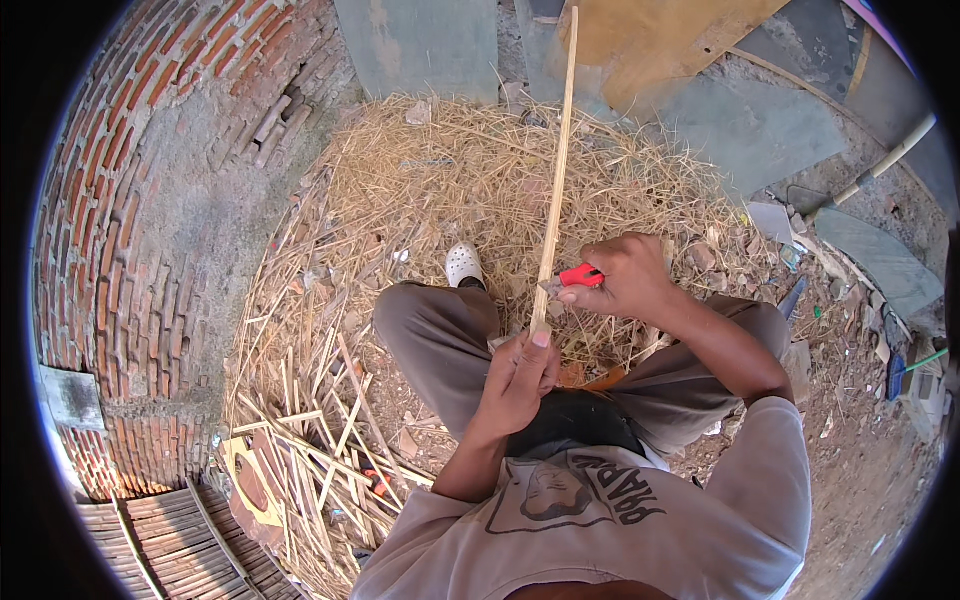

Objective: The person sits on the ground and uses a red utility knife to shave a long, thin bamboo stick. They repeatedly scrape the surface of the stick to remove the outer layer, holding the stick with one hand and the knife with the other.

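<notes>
Outdoor dirt ground, curved brick wall [120, 200] at left, heap of straw and shavings [450, 180] far ahead, split bamboo pieces [310, 420] near left. Left hand [520, 375] closed around lower end of long bamboo strip [556, 170], strip upright, running far. Right hand [625, 275] closed on red-handled knife [575, 277], blade touching strip just above left hand. White shoe [464, 264] beyond knee.
</notes>
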Available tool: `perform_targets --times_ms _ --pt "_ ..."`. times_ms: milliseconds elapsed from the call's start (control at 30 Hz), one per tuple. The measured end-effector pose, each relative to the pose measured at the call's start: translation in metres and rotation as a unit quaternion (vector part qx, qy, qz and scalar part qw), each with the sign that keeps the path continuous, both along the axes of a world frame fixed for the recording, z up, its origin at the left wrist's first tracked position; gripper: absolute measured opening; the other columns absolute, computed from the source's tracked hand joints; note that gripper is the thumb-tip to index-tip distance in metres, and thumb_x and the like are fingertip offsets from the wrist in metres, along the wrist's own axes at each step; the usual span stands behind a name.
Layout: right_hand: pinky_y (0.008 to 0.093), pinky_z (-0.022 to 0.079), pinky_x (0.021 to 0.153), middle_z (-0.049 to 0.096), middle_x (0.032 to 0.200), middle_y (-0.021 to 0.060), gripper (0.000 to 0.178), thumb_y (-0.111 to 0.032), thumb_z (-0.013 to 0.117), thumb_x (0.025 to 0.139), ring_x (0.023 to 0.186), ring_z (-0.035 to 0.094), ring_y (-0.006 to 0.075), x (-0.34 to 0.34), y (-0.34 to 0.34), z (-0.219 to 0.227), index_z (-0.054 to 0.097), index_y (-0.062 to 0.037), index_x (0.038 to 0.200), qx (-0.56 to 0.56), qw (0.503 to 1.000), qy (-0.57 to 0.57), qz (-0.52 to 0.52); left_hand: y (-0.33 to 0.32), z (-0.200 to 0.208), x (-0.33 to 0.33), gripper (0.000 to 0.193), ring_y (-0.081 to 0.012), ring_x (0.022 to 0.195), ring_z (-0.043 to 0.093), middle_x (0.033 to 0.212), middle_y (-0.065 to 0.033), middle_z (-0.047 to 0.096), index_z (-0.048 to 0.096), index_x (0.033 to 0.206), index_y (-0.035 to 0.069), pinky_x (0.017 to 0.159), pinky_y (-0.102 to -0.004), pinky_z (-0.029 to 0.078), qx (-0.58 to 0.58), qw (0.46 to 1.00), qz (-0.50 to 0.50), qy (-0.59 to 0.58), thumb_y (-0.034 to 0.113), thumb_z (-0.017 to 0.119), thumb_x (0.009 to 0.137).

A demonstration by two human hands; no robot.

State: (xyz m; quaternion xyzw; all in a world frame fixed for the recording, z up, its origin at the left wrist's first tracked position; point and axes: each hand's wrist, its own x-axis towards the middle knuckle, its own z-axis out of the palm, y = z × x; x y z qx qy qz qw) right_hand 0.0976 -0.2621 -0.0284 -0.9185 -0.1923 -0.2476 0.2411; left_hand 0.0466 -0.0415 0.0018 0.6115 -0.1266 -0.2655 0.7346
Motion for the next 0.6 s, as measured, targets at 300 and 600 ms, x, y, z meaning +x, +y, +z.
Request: perform_targets --times_ms 300,600 --pt "0.0388 0.044 0.041 0.053 0.046 0.0089 0.061 -0.067 0.064 0.078 0.042 0.057 0.0271 -0.007 0.007 0.005 0.062 -0.0088 0.06 0.007 1.0 0.028 0.001 -0.002 0.003 -0.006 0.041 -0.006 0.05 0.029 0.055 0.0027 0.036 0.039 0.073 0.01 0.046 -0.0237 0.024 0.014 0.999 -0.002 -0.047 0.035 0.038 0.105" --pt "0.0413 0.048 0.048 0.056 0.049 0.0138 0.067 -0.067 0.053 0.086 0.046 0.059 0.0321 0.021 -0.032 0.01 0.066 -0.0048 0.065 0.066 0.987 0.106 -0.105 0.012 0.008 -0.019 0.042 -0.0066 0.054 0.032 0.06 0.0029 0.039 0.043 0.072 0.005 0.049 -0.0254 0.028 0.002 0.997 -0.062 -0.048 0.029 0.039 0.106"
